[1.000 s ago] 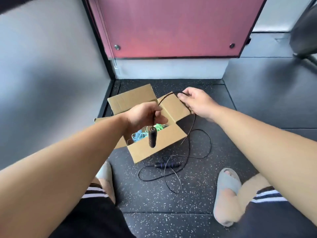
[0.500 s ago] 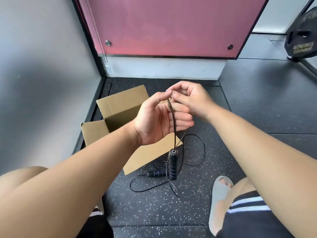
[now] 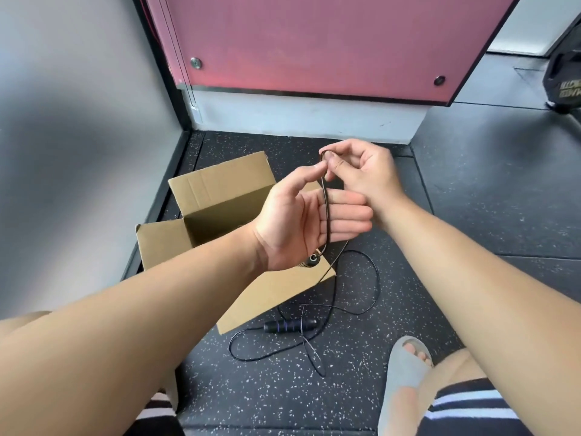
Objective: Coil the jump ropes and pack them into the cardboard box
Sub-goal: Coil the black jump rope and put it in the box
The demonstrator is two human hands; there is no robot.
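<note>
Both hands have come together above the box since a second ago, when they held the cord stretched apart. The near handle, which hung well below the palm half a second ago, is now drawn up against the heel of the left hand.

Head view: the left hand (image 3: 311,221) is spread flat, palm toward the camera, fingers straight and pointing right. I judge it is serving as a form to wind on. One strand of the black jump rope (image 3: 326,212) runs straight down across that palm to the near handle (image 3: 312,259), tucked under the wrist. The right hand (image 3: 366,176) pinches the bend of the rope at the top, beside the left thumb tip, probably to start the first turn.

From there the rope falls to the speckled floor (image 3: 471,215), where most of it lies in loose loops round the second handle (image 3: 289,326), just in front of the cardboard box (image 3: 220,196).

The box stands open with its flaps out, right under the hands, so a finished coil can drop straight in. The left forearm hides most of its inside. Coiling has barely begun.
</note>
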